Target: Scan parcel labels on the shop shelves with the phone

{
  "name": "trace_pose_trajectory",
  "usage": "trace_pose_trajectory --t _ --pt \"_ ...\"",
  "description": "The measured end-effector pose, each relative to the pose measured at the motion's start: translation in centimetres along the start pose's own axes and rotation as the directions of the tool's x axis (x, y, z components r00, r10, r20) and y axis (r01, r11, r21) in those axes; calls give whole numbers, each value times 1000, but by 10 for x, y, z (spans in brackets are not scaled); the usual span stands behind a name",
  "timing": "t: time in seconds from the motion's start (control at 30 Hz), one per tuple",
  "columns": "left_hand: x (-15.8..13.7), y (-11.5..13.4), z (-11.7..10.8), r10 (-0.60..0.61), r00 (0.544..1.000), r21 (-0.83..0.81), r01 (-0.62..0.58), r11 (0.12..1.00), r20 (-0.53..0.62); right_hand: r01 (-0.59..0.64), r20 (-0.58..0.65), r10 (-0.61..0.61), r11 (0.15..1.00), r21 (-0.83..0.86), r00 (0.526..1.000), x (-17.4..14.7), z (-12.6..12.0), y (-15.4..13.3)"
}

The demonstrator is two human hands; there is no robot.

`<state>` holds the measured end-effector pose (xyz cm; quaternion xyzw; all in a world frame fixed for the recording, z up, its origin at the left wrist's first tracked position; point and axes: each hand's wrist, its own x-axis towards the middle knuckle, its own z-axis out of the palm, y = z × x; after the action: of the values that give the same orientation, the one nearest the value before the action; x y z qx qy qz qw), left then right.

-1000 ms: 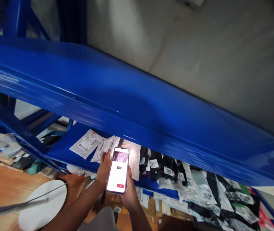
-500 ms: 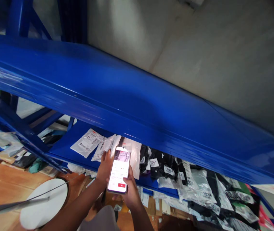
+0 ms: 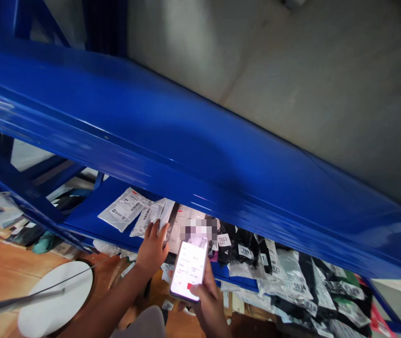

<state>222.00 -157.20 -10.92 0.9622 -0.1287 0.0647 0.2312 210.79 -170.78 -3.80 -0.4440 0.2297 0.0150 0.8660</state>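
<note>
A phone (image 3: 186, 270) with a lit white screen and a red button lies in my right hand (image 3: 209, 300), whose thumb rests over that button. To its left, my left hand (image 3: 153, 249) reaches over the shelf edge, fingers spread at the white plastic parcels; whether they press on one is unclear. A labelled white parcel (image 3: 125, 210) lies flat on the blue shelf (image 3: 88, 213). Another small white parcel (image 3: 143, 220) overlaps it on the right. Behind the phone, a pale pinkish parcel (image 3: 175, 230) is partly hidden by the phone and a pixelated patch.
Black parcels (image 3: 245, 251) with number labels stand packed to the right, followed by grey and white bags (image 3: 295, 277). A blue beam (image 3: 186, 126) crosses above the shelf. At lower left, a round white base (image 3: 57, 298) stands on the tiled floor.
My right hand has carried the phone right and slightly down. My left hand has come away from the phone's side, its fingers now spread over the parcels. The view has shifted slightly.
</note>
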Motion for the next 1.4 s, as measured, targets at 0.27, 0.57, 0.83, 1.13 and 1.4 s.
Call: trace_pose_trajectory --t 0.27,0.57,0.83,1.13,1.4 --pt "2 3 -8 -12 997 -10 13 1000 71 83 -48 -85 995 -59 995 -13 -20 -24" --pt "0 -3 3 23 1000 25 -23 999 7 80 -84 -85 995 -53 993 -12 -19 -21" --pt "7 -11 -12 6 1000 35 -7 999 17 60 13 -61 996 66 998 -2 -33 -10" --pt "11 -37 -24 -18 969 -65 2 998 -246 -40 160 27 996 74 987 12 -23 23" --pt "15 -56 -36 -100 936 -168 45 985 -337 -172 181 171 985 -8 969 41 32 63"
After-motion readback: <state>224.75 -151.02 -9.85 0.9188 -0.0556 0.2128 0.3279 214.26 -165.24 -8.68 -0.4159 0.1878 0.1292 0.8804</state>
